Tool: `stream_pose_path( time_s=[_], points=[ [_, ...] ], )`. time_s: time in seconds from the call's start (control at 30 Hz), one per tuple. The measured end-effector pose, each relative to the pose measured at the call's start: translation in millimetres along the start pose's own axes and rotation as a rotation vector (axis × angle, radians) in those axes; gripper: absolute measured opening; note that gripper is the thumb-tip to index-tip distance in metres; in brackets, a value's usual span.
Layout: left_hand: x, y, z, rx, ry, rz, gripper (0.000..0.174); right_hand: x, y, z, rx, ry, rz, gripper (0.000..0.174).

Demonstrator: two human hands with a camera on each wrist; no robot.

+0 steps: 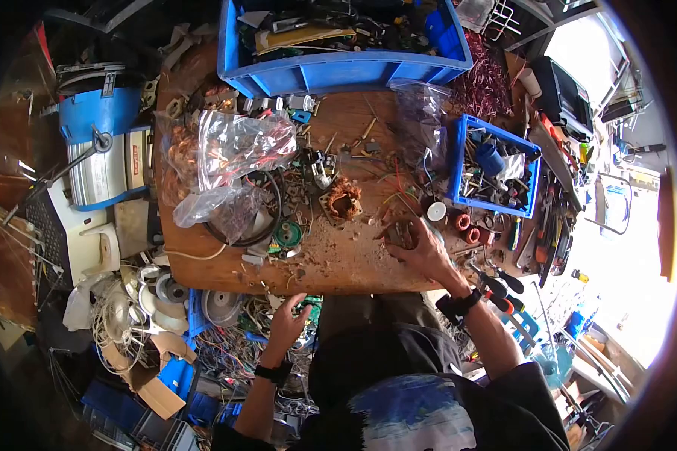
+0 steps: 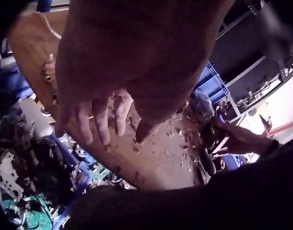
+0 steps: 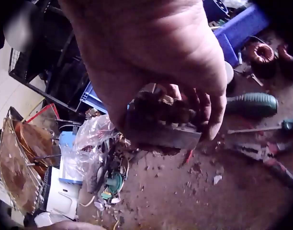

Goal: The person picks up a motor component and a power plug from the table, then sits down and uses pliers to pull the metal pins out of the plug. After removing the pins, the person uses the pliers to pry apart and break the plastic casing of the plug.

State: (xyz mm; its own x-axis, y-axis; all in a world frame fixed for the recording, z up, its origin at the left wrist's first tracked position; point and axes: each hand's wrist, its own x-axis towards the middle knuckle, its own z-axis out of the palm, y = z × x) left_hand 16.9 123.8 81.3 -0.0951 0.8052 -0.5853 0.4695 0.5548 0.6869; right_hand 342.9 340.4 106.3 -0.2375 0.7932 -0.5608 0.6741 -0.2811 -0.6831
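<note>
My right hand (image 1: 424, 254) grips a dark metal block (image 3: 163, 136) over the front right part of the wooden table. In the right wrist view its fingers curl round the block, whose flat grey side faces the camera; the palm hides the rest. Left of that hand lies a stator with frayed copper windings (image 1: 342, 200). My left hand (image 1: 284, 325) hangs just off the table's front edge, fingers loosely bent and holding nothing. Scraps and dust (image 1: 323, 252) litter the wood between the hands. Pliers (image 3: 256, 152) and a green-handled screwdriver (image 3: 254, 104) lie beside the right hand.
A large blue crate (image 1: 346, 71) of parts stands at the back. A smaller blue crate (image 1: 496, 207) is on the right. Plastic bags (image 1: 241, 150) and a green round part (image 1: 286, 234) occupy the left side. Copper coils (image 1: 472, 235) sit right of the right hand.
</note>
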Motion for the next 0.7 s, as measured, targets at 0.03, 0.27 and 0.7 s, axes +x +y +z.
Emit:
stream_pose_path(
  time_s=[0.03, 0.27, 0.7],
  points=[
    [-6, -8, 4, 0.043, -0.006, -0.032, 0.042, 8, -4, -3, -0.003, -0.007, -0.001, 0.083],
    [-52, -76, 50, -0.008, -0.011, -0.210, 0.038, 64, -25, -5, -0.284, 0.159, -0.349, 0.088],
    [-113, -120, 97, -0.302, 0.039, -0.483, 0.036, 128, -55, -17, -0.662, 0.172, -0.489, 0.081]
  ],
)
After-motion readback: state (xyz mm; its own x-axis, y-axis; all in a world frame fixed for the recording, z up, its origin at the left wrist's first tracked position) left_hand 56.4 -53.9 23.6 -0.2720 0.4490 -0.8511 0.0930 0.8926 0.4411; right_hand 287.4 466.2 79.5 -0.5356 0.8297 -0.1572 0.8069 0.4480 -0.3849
